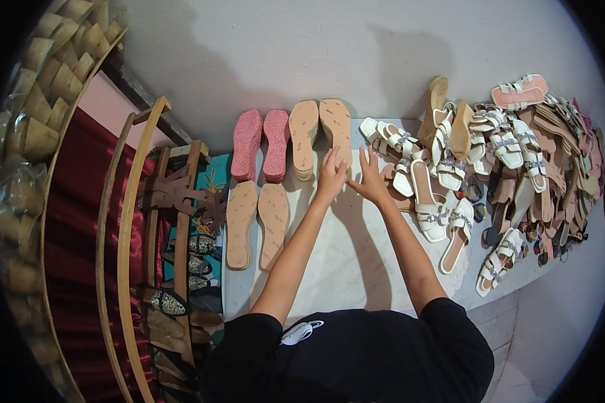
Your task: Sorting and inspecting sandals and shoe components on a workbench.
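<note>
The single head view looked steeply down from above the person's shoulders, facing forward over the table [356, 262] toward the wall [383, 47]. It sat close above the outstretched arms, its fisheye bending the shelf [124, 221] at left and sandals [511, 161] at right.

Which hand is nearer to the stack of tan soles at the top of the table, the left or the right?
The left. The left hand rests on the lower end of the stack of tan soles. The right hand is beside it, toward the white sandals.
</note>
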A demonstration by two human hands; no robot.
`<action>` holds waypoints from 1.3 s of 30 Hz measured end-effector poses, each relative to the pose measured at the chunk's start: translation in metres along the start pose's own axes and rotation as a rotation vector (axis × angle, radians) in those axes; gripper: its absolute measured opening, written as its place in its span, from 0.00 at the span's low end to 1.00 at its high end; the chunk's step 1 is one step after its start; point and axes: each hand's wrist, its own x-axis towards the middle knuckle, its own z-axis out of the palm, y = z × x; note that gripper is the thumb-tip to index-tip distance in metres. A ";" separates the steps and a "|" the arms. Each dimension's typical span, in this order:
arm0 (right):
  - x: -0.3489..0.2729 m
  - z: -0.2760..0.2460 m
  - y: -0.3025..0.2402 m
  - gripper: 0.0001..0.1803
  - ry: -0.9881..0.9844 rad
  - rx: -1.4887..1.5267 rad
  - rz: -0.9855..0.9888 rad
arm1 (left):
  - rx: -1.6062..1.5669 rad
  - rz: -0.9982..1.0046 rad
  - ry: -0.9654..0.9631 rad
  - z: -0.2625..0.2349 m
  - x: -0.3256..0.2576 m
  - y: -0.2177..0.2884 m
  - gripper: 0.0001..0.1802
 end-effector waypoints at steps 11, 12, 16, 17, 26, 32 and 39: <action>-0.149 -0.034 -0.004 0.32 0.301 -0.131 -0.185 | 0.400 0.196 -0.123 -0.005 -0.120 0.059 0.23; -0.164 -0.036 -0.002 0.30 0.302 -0.114 -0.193 | 0.389 0.202 -0.123 -0.002 -0.129 0.062 0.21; -0.218 -0.043 0.004 0.24 0.385 -0.054 -0.164 | 0.340 0.230 -0.170 0.016 -0.162 0.078 0.20; -0.229 -0.045 0.006 0.22 0.423 -0.030 -0.156 | 0.317 0.250 -0.180 0.022 -0.169 0.083 0.19; -0.288 -0.077 0.034 0.20 0.582 -0.066 -0.006 | 0.214 0.356 -0.287 0.083 -0.199 0.127 0.16; -0.314 -0.112 0.078 0.19 0.657 -0.103 0.060 | 0.184 0.423 -0.354 0.142 -0.206 0.159 0.16; -0.335 -0.178 0.148 0.19 0.735 -0.184 0.074 | 0.287 0.393 -0.376 0.234 -0.211 0.200 0.18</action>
